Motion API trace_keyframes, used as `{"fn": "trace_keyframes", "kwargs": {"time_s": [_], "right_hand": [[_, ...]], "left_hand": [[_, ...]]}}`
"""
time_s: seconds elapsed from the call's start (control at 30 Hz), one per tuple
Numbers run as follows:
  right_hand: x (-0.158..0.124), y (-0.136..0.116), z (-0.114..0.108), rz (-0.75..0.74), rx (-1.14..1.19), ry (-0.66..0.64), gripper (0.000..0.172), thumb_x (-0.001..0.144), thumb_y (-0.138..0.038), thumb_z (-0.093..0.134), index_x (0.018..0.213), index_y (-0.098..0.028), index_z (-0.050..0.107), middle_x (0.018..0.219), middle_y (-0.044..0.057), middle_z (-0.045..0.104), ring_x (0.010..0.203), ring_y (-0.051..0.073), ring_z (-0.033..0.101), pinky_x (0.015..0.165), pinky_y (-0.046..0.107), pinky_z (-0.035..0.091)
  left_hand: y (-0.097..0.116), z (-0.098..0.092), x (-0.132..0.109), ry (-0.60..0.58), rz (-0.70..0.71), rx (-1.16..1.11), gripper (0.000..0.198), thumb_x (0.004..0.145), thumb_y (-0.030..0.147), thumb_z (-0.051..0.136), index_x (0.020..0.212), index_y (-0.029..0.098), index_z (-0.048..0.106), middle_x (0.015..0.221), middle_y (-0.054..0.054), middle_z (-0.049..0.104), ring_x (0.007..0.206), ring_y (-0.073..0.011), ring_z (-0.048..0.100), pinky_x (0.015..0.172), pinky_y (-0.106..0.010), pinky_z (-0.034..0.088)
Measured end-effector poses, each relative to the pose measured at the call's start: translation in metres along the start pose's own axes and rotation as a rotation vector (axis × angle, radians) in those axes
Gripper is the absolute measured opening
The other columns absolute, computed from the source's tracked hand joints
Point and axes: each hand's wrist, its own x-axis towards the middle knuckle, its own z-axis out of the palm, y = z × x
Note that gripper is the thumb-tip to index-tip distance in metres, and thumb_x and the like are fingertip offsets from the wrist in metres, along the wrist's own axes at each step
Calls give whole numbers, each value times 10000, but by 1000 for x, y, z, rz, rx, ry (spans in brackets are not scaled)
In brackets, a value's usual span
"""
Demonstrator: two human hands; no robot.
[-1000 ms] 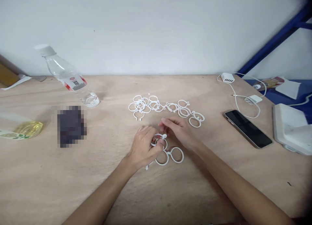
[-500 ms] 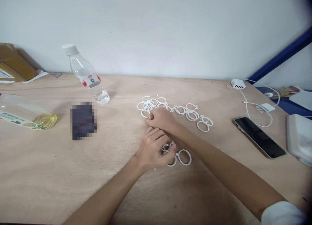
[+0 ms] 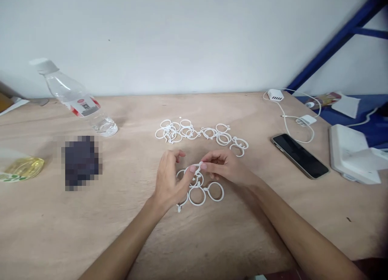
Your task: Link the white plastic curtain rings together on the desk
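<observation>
Both of my hands meet over a small cluster of linked white plastic rings (image 3: pixel 201 193) on the wooden table (image 3: pixel 194 239). My left hand (image 3: pixel 169 179) pinches a white ring with thumb and forefinger, its other fingers half spread. My right hand (image 3: pixel 226 167) pinches the same ring (image 3: pixel 197 167) from the other side. Behind the hands lies a loose pile of several more white rings (image 3: pixel 197 132).
A water bottle (image 3: pixel 75 98) leans at the back left. A yellowish bottle (image 3: pixel 21 167) lies at the left edge beside a blurred dark object (image 3: pixel 80 162). On the right are a black phone (image 3: pixel 298 154), a white charger with cable (image 3: pixel 277 96) and a white device (image 3: pixel 353 152).
My right hand drew back from the far ring pile to meet my left hand, and both now pinch one ring above the near cluster.
</observation>
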Motion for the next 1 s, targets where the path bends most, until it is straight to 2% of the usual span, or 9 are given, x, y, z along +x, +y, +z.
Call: {"fn": "trace_keyframes", "kwargs": {"time_s": [0.1,0.23,0.4,0.47,0.7,0.87,0.93,1.0], "right_hand": [[-1,-2,5,9,149,39,294,724,-436,753,719,-155,669,577,-23,594,486,76,515,442,198,407],[-1,-2,12,47,264,17,318,684,-434,789,673,-152,642,553,-34,585,467,64,513,423,175,397],[-1,1,16,110,461,-35,472,770,-599,642,689,-134,666,601,10,636,440,68,529,392,181,391],[0,1,17,109,477,-31,488,774,-613,628,708,-132,676,606,16,642,439,71,531,386,184,391],[-3,2,24,42,312,92,356,687,-451,777,631,-152,593,528,-39,572,406,45,460,378,171,352],[9,6,19,113,304,82,370,752,-517,671,680,-161,603,568,-22,572,417,71,464,371,202,330],[25,4,16,66,102,158,336,800,-489,610,728,-161,632,578,-17,575,442,82,468,401,214,333],[47,-1,16,-59,-232,249,227,816,-380,600,786,-163,660,580,-17,586,506,101,506,487,229,376]], "left_hand": [[0,-2,1,-145,42,-50,446,935,541,325,934,170,573,775,-38,574,741,-193,514,712,-343,393],[0,-4,1,-264,18,-125,541,956,557,232,769,176,568,675,-27,580,654,-179,517,660,-325,373],[-1,-4,0,-294,-3,-170,604,920,652,186,692,190,500,627,-16,539,599,-168,497,610,-308,368],[-1,-4,0,-295,-17,-157,606,916,661,179,678,193,482,617,-13,529,591,-166,493,600,-304,365],[0,-2,2,-295,-23,-64,603,912,653,165,639,202,459,598,-17,525,576,-165,485,576,-302,366],[1,0,3,-261,-21,-38,475,911,534,277,664,199,507,619,-23,561,592,-171,510,573,-303,385],[2,0,3,-248,-30,-37,362,879,464,374,708,196,546,653,-20,593,614,-171,533,585,-302,403],[5,0,3,-228,-33,-11,232,820,390,486,746,194,585,679,-18,620,650,-177,559,614,-310,424]]}}
